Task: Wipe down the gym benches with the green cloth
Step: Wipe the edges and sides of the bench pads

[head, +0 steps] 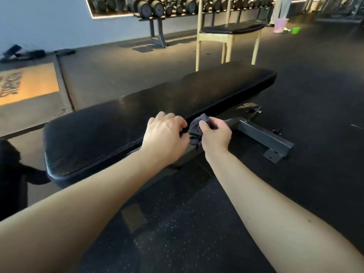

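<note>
Bench (110, 134): black pad, runs left-near to right-far across my view, grey steel foot (264, 137) on the floor beyond my right hand.
Left hand (164, 134): fingers curled, pinching the cloth's left side; palm down over the pad's near edge, forearm reaching in from lower left.
Right hand (214, 133): fingers closed on the cloth's right side, just off the pad's edge.
Cloth (196, 126): bunched between both hands, looks grey with a green trim, touching the pad's near edge
</note>
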Motion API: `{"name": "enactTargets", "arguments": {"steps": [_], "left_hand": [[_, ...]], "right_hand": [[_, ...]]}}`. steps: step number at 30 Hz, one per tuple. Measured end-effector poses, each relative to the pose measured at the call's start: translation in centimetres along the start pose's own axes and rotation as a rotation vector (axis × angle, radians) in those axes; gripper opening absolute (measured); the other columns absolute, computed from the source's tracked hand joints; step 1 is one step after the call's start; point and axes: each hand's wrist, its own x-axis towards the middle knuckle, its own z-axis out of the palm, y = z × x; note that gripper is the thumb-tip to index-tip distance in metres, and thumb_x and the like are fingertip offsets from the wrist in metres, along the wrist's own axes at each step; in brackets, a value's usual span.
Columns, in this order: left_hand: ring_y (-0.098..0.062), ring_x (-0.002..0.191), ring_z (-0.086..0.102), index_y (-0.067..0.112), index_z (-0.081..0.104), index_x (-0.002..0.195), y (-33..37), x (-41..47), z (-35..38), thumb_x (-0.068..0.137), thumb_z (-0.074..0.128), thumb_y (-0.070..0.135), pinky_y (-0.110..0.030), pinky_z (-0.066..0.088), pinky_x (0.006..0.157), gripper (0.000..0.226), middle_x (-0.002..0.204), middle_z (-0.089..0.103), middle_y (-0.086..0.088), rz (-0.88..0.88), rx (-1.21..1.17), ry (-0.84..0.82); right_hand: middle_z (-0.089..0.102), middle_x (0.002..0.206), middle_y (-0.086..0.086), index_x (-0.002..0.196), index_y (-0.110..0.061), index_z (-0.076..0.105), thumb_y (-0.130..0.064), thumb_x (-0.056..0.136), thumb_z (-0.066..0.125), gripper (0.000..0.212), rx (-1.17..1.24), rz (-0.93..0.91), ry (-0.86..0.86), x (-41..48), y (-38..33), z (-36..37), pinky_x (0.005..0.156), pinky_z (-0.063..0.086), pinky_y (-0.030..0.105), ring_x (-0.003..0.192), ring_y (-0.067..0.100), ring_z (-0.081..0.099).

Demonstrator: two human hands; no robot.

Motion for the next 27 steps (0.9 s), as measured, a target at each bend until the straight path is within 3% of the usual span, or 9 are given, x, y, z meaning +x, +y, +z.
{"name": "enactTargets", "arguments": {"steps": [4, 9, 11, 13, 15, 17, 20, 23, 27], "left_hand": [[-0.026, 0.115, 0.048, 0.024, 0.065, 0.127, -1.2, 0.5, -0.7, 0.097, 0.055, 0.037, -0.039, 0.038, 0.097, 0.034, 0.120, 0.062, -0.001, -0.108, 0.152, -0.023], [-0.026, 0.114, 0.048, 0.025, 0.068, 0.124, -2.9, 0.7, -1.5, 0.100, 0.052, 0.035, -0.039, 0.039, 0.095, 0.031, 0.119, 0.060, -0.002, -0.165, 0.241, -0.063], [-0.025, 0.111, 0.049, 0.026, 0.071, 0.117, -3.1, 0.9, -2.0, 0.100, 0.051, 0.035, -0.039, 0.039, 0.093, 0.028, 0.113, 0.062, 0.000, -0.170, 0.254, -0.062], [-0.024, 0.110, 0.049, 0.027, 0.073, 0.114, -3.3, 0.8, -2.4, 0.101, 0.052, 0.037, -0.039, 0.039, 0.094, 0.026, 0.110, 0.063, 0.001, -0.172, 0.261, -0.063], [-0.022, 0.111, 0.049, 0.028, 0.073, 0.116, -3.6, 0.4, -2.8, 0.101, 0.054, 0.039, -0.039, 0.040, 0.096, 0.026, 0.113, 0.063, 0.003, -0.173, 0.258, -0.067], [-0.021, 0.113, 0.048, 0.029, 0.072, 0.119, -4.0, -0.1, -2.7, 0.101, 0.054, 0.040, -0.039, 0.039, 0.097, 0.027, 0.117, 0.064, 0.003, -0.184, 0.252, -0.050], [-0.021, 0.114, 0.046, 0.029, 0.072, 0.121, -4.6, -0.6, -2.3, 0.101, 0.056, 0.040, -0.038, 0.037, 0.096, 0.028, 0.119, 0.064, 0.004, -0.207, 0.212, 0.007], [-0.023, 0.111, 0.044, 0.031, 0.073, 0.119, -4.9, -0.9, -1.6, 0.102, 0.054, 0.038, -0.036, 0.035, 0.091, 0.027, 0.117, 0.062, 0.004, -0.193, 0.224, 0.035], [-0.024, 0.108, 0.042, 0.034, 0.074, 0.117, -5.0, -0.9, -1.5, 0.101, 0.054, 0.038, -0.037, 0.033, 0.089, 0.026, 0.115, 0.062, 0.005, -0.201, 0.203, 0.041]], "right_hand": [[0.070, 0.118, -0.005, 0.122, -0.020, 0.072, -0.016, 0.094, 0.072, 0.029, -0.009, -0.005, 0.052, -0.7, 0.8, 1.5, 0.098, 0.057, 0.038, 0.110, 0.010, 0.062], [0.066, 0.128, 0.001, 0.127, -0.017, 0.069, -0.016, 0.096, 0.070, 0.032, 0.058, 0.011, 0.073, -0.8, 0.7, 2.6, 0.100, 0.056, 0.039, 0.116, 0.015, 0.062], [0.065, 0.125, 0.002, 0.123, -0.015, 0.071, -0.021, 0.095, 0.071, 0.029, 0.029, -0.019, 0.049, -1.0, 0.7, 2.8, 0.095, 0.058, 0.033, 0.109, 0.011, 0.062], [0.066, 0.121, 0.001, 0.122, -0.014, 0.072, -0.020, 0.094, 0.072, 0.029, 0.004, -0.041, 0.029, -1.0, 0.7, 2.6, 0.076, 0.054, 0.012, 0.104, 0.008, 0.062], [0.070, 0.114, -0.001, 0.122, -0.013, 0.073, -0.013, 0.093, 0.073, 0.028, 0.038, -0.025, 0.061, -0.5, 0.5, 2.2, 0.062, 0.046, 0.003, 0.101, 0.008, 0.063], [0.072, 0.111, -0.001, 0.119, -0.014, 0.074, -0.012, 0.092, 0.074, 0.028, 0.075, -0.020, 0.122, 0.2, 0.2, 2.0, 0.071, 0.055, 0.010, 0.100, 0.010, 0.066], [0.073, 0.110, 0.000, 0.117, -0.014, 0.075, -0.013, 0.092, 0.072, 0.025, 0.060, -0.020, 0.162, 0.6, 0.0, 2.7, 0.088, 0.061, 0.032, 0.101, 0.012, 0.069], [0.072, 0.109, 0.000, 0.115, -0.017, 0.075, -0.016, 0.094, 0.070, 0.021, 0.068, -0.059, 0.130, -1.3, 1.0, 4.0, 0.086, 0.061, 0.029, 0.101, 0.011, 0.068], [0.071, 0.104, -0.007, 0.107, -0.024, 0.075, -0.020, 0.092, 0.074, 0.016, -0.012, -0.105, -0.037, -4.6, 2.9, 4.4, 0.082, 0.061, 0.031, 0.100, 0.011, 0.068]]}}
